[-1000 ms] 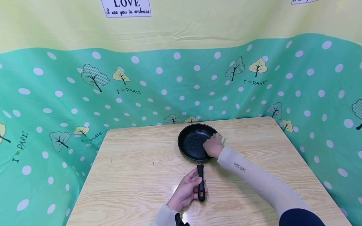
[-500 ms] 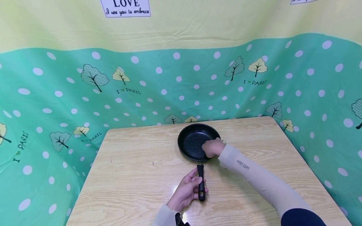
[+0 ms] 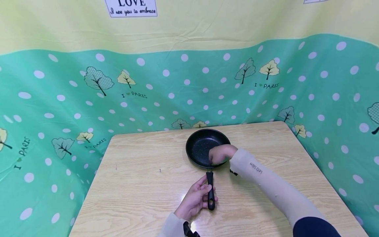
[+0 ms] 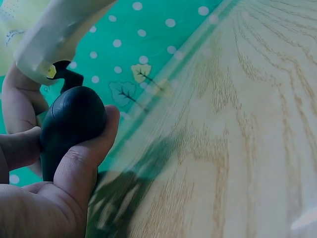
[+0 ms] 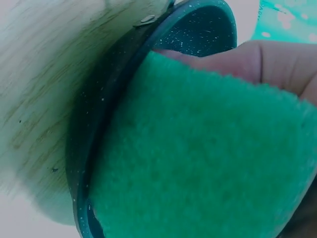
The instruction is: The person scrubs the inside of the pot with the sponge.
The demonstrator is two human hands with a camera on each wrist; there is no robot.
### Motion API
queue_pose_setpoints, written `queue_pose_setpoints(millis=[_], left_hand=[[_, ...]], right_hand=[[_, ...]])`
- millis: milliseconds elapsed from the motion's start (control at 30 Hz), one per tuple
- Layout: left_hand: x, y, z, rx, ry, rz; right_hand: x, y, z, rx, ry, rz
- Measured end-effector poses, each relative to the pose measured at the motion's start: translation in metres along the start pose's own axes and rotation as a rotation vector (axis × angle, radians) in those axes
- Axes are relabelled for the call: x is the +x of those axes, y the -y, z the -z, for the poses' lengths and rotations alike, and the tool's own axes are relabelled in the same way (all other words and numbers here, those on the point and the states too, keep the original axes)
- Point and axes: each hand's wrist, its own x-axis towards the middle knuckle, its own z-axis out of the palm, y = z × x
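Note:
A black speckled frying pan point(image 3: 199, 147) stands on the wooden table, its handle point(image 3: 210, 179) pointing toward me. My left hand point(image 3: 193, 199) grips that handle from the left, thumb on top; the handle's rounded end point(image 4: 74, 114) shows close up in the left wrist view. My right hand point(image 3: 220, 154) is over the near right part of the pan, holding a sponge. The sponge's green scouring face point(image 5: 198, 148) fills much of the right wrist view, against the inside of the pan's wall. From the head view the hand hides the sponge.
The light wood table point(image 3: 142, 191) extends on both sides of the pan. A green and yellow printed curtain point(image 3: 165, 85) hangs behind it and along the left and right. Black straps are partly visible at both wrists.
My right hand has moved along the pan's right side toward the handle, and the sponge's edge has gone out of sight in the head view. The left hand and pan have stayed put.

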Motion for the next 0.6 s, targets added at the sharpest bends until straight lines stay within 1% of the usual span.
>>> queue_pose_setpoints(millis=[167,333,433,600], left_hand=[[0.0006,0.0005,-0.0001,-0.005,0.004,0.003],[0.0,0.0008,0.0007,0.0,-0.002,0.009],[-0.0008,-0.0002,0.0008,0.002,-0.001,0.012],[-0.0008,-0.0011,0.0006,0.004,-0.005,0.016]], right_hand=[[0.0042,-0.0051,0.002,0.084,0.027,0.081],[0.0048,-0.0047,-0.0008,0.206,0.027,0.14],[0.0064,-0.0044,-0.0029,0.262,0.014,0.156],[0.0107,-0.0034,-0.0049,0.351,-0.018,0.156]])
